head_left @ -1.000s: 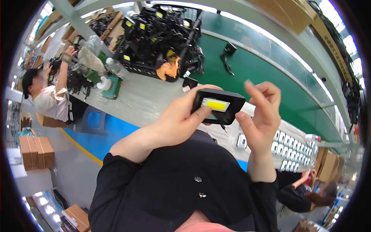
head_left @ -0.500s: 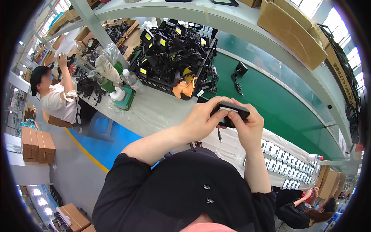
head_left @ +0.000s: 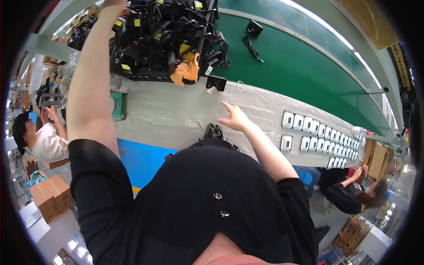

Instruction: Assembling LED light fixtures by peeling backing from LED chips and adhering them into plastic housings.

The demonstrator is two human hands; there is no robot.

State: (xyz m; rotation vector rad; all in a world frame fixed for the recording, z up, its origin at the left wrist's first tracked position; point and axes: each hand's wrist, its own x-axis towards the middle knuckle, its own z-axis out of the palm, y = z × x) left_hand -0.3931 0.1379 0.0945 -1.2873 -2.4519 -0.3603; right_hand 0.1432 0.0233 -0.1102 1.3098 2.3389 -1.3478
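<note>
My left arm stretches far forward to the left side of a black crate heaped with black power adapters and cables. The left hand is mostly cut off by the upper edge, at the heap's far left, so its grip cannot be made out. Over the grey table covering, my right hand is open and holds nothing, its fingers stretched out. Closest to it are a black adapter by the crate's corner and a bundle of black cable at the table edge by my body.
An orange wrapping hangs over the crate's near corner. On the green mat lies another adapter with a coiled cable. Rows of white square pieces stretch away right. Co-workers sit left and right.
Both hands held a black adapter together; now they are apart and the right hand is empty. My left arm has reached forward left to the crate. The view has shifted.
</note>
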